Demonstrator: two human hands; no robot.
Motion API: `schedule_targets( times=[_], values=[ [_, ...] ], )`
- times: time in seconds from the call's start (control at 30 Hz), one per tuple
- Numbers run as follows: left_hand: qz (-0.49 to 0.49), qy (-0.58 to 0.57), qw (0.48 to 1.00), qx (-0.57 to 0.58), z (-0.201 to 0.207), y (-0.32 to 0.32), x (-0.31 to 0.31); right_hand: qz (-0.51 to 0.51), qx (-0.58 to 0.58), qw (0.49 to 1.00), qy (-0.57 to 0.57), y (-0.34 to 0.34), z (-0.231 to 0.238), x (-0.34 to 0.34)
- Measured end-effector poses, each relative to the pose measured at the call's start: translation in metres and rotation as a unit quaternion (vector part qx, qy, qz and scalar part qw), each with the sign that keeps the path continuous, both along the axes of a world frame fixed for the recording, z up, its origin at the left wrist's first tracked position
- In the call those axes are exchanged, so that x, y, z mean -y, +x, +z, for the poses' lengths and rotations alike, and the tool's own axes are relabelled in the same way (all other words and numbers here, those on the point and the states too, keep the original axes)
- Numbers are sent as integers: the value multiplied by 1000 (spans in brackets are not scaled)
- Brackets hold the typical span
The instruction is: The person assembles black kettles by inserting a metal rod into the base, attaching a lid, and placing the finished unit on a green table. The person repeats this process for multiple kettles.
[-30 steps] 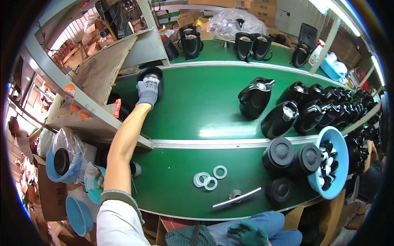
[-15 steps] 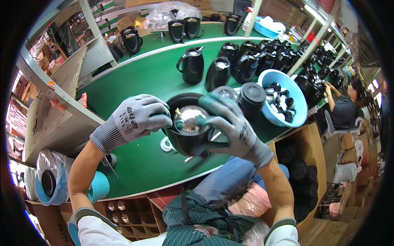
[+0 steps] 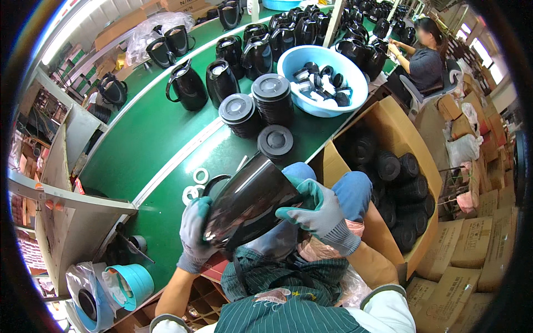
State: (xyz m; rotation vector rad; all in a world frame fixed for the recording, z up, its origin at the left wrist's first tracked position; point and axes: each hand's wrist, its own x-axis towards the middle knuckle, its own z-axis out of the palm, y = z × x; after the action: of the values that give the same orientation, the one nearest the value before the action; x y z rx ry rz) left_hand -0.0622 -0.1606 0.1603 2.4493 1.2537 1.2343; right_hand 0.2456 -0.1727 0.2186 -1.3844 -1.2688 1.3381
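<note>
A glossy black jug body [image 3: 252, 194] lies tilted across my lap at the table's edge, held between both gloved hands. My left hand [image 3: 195, 236] grips its lower left end, the fingers partly hidden behind it. At the right end my right hand [image 3: 322, 217] holds on, thumb along the near side and the other fingers out of sight. The jug's opening and inside cannot be seen. Just beyond it on the green table [image 3: 161, 213] are white rings [image 3: 200, 176], a thin light rod [image 3: 241, 164] and a round black lid-like part [image 3: 275, 141].
Stacks of black ribbed discs [image 3: 272, 91] stand beside a light-blue basin [image 3: 319, 112] of small black and white parts. Several black jugs [image 3: 189, 86] line the table. To my right, a cardboard box [image 3: 394, 122] holds black round parts. Farther right sits a person [image 3: 425, 66].
The jug has gone from upright over the table to tilted on its side, nearer my lap. Both hands moved down with it and now hold its ends. The view has swung to the right.
</note>
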Motion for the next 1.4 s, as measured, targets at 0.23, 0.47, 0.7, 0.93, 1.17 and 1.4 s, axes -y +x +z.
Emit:
schedule_targets(
  times=[0.23, 0.47, 0.7, 0.93, 1.17, 1.4],
  values=[
    [75, -263, 943, 189, -39, -15, -39, 114, 75, 989, -49, -9, 17, -10],
    [-126, -510, 725, 445, -119, -47, -24, 14, 17, 992, 121, -21, -74, -104],
    [-135, -576, 657, 468, -137, -34, 16, -2, 575, 809, -121, -36, -152, -209],
    [-146, -588, 648, 462, -140, -24, 25, -22, 398, 909, 124, -22, -106, -146],
    [-217, -575, 688, 386, -100, 0, 9, 232, 63, 936, 259, -15, -38, -43],
    [-293, -589, 701, 275, -64, 15, 3, 180, 21, 890, 418, 1, -41, -6]
  ],
)
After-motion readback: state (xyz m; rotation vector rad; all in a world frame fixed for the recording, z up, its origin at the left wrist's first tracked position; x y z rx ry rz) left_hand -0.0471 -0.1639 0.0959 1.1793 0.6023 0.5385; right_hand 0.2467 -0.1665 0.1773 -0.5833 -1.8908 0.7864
